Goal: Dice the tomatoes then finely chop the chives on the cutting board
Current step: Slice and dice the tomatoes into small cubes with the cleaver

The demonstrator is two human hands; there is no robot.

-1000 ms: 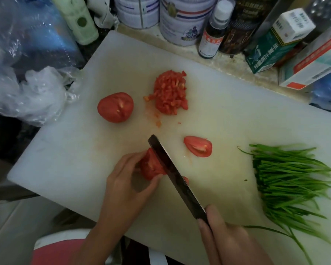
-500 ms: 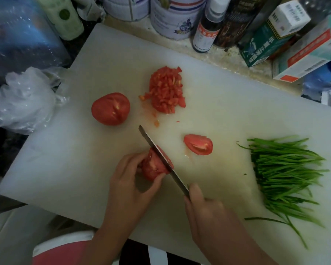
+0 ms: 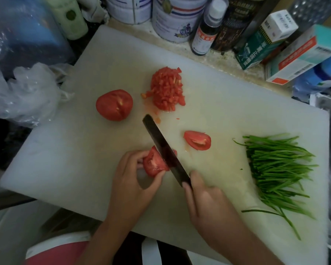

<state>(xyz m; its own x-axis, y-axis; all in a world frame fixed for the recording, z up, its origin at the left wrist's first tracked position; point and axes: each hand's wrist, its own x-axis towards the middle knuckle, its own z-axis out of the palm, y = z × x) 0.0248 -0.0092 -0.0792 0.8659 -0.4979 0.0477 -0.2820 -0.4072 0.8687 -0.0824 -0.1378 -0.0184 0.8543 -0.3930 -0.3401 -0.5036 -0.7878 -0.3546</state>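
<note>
Knife (image 3: 164,150) sits deeper in the tomato piece (image 3: 154,165) than a moment ago, near the cutting board's (image 3: 65,159) front edge. Of our hands, the left hand (image 3: 130,180) pinches the piece and the right hand (image 3: 208,199) grips the knife. We judge dicing unfinished; the chives (image 3: 275,169) lie uncut by the right edge.

A crumpled clear bag (image 3: 25,96) sits at the left. A pale green bottle (image 3: 71,18) stands at the upper left. Two white tins (image 3: 177,18) stand at the top on the bench (image 3: 224,62). Right of them is a small dark bottle (image 3: 206,29) with a white cap. At the upper right a green box (image 3: 260,46) lies beside a white and teal box (image 3: 302,54).
</note>
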